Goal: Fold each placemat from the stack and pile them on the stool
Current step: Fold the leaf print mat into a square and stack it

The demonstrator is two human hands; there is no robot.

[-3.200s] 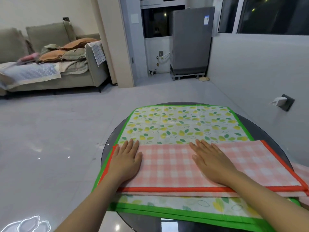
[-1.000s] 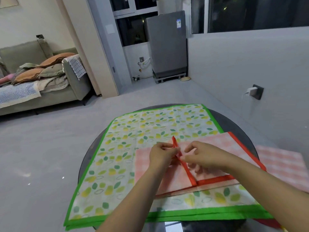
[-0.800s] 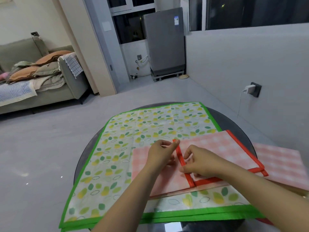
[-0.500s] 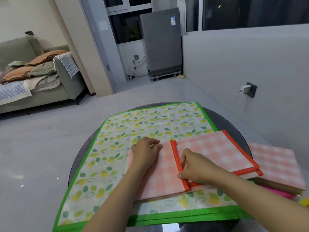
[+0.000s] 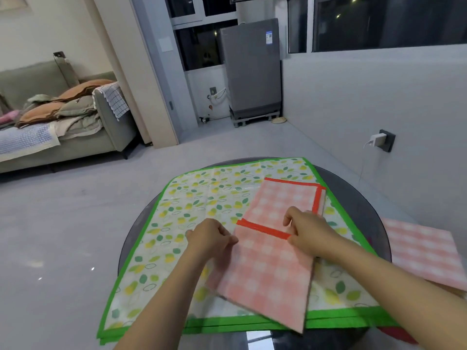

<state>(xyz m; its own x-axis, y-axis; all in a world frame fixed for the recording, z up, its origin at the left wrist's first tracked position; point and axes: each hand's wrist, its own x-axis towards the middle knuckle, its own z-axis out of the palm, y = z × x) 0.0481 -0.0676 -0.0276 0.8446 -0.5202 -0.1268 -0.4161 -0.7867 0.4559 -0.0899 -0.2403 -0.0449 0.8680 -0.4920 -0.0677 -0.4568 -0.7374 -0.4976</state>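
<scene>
A pink checked placemat [image 5: 267,269] with orange trim lies folded and turned lengthways on the stack of leaf-print, green-edged placemats [image 5: 192,205]. My left hand [image 5: 211,237] pinches its left edge by the orange band. On the right end of that band my right hand [image 5: 308,232] pinches the fabric. Folded pink checked placemats [image 5: 424,251] are piled at the right, on a surface I cannot make out.
The stack covers a round dark glass table [image 5: 358,205]. A grey wall with a plugged-in charger [image 5: 379,140] runs along the right. A sofa [image 5: 58,117] heaped with cushions stands far left, a grey appliance [image 5: 252,72] at the back. Grey floor surrounds the table.
The pink placemat was folded in half sideways, then rotated so its long side points away from me. Both hands moved from pressing it flat to pinching its edges.
</scene>
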